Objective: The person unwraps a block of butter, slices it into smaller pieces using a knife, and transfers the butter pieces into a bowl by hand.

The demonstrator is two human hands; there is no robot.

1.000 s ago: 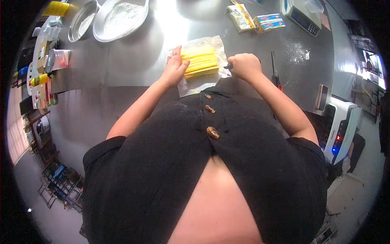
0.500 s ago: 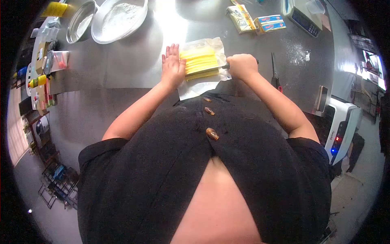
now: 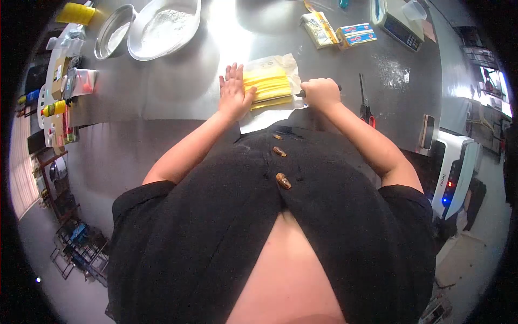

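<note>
A yellow block that looks like butter [image 3: 267, 82], cut into several slices, lies on its opened paper wrapper [image 3: 291, 67] at the table's near edge. My left hand [image 3: 234, 96] rests along the block's left side, fingers stretched out and the thumb touching the near slices. To the right, my right hand [image 3: 321, 94] is closed round the dark handle of a knife [image 3: 301, 94]. The blade runs left across the near part of the block and seems sunk between slices; much of it is hidden.
A large white bowl [image 3: 197, 32] and a metal bowl [image 3: 99, 47], both with white powder, stand at the back left. Wrapped packs [image 3: 356, 35] and a scale [image 3: 399, 32] are at the back right. Scissors [image 3: 364, 97] and a phone [image 3: 428, 132] lie to the right.
The whole view has shifted slightly. Against the block, my right hand and the knife sit a little lower, and less of the blade shows. My left hand stays beside the block, thumb now lower.
</note>
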